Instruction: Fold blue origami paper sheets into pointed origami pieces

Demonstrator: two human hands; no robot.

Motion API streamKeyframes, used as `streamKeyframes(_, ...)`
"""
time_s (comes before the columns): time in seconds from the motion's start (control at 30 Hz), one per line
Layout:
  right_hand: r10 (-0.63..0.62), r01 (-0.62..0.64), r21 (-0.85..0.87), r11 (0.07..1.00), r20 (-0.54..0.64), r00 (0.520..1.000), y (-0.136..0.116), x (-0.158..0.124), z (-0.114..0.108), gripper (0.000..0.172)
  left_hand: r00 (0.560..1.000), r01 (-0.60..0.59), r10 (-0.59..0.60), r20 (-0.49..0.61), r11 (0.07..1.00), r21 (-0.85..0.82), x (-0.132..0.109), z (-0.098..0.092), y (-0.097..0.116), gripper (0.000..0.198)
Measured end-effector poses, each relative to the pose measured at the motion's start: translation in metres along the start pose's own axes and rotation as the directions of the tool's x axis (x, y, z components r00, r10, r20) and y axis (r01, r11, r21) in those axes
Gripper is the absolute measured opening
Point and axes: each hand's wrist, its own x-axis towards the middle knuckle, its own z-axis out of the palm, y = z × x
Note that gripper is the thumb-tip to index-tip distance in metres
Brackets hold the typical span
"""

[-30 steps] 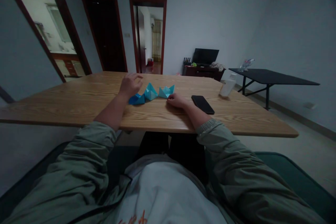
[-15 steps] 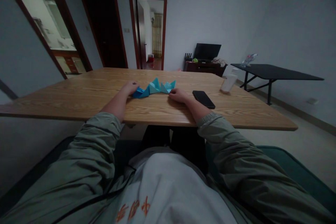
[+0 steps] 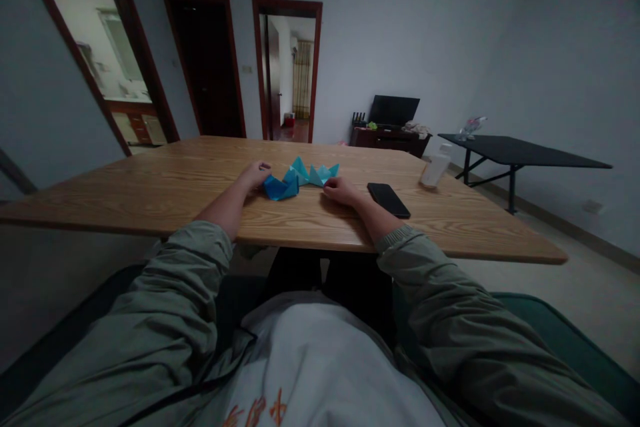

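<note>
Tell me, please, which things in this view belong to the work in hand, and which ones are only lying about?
In the work:
dark blue folded paper, by the left hand
middle light blue paper
rightmost light blue paper, by the right hand

Only lying about:
black phone
whitish bottle

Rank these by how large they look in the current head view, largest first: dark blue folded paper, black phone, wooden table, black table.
1. Wooden table
2. Black table, though it stands farther away
3. Black phone and dark blue folded paper: too alike to rank
</note>
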Motion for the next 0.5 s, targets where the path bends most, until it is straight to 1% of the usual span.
streamKeyframes(0.13, -0.012, 0.012, 0.007, 1.000, 0.003, 1.000, -0.004, -0.001, -0.002, 0.022, 0.995, -0.092, 0.089, 0.034, 0.990, 0.106, -0.005, 0.000, -0.001, 0.040)
streamKeyframes(0.3, -0.019, 0.019, 0.011, 1.000, -0.013, 1.000, -0.007, -0.001, -0.002, 0.023, 0.986, -0.167, 0.163, 0.046, 0.982, 0.090, -0.004, 0.001, 0.000, 0.040)
streamKeyframes(0.5, 0.022, -0.022, 0.004, 1.000, 0.010, 1.000, -0.007, -0.002, -0.002, 0.027, 0.982, -0.191, 0.188, 0.035, 0.977, 0.098, -0.003, 0.017, 0.008, 0.032)
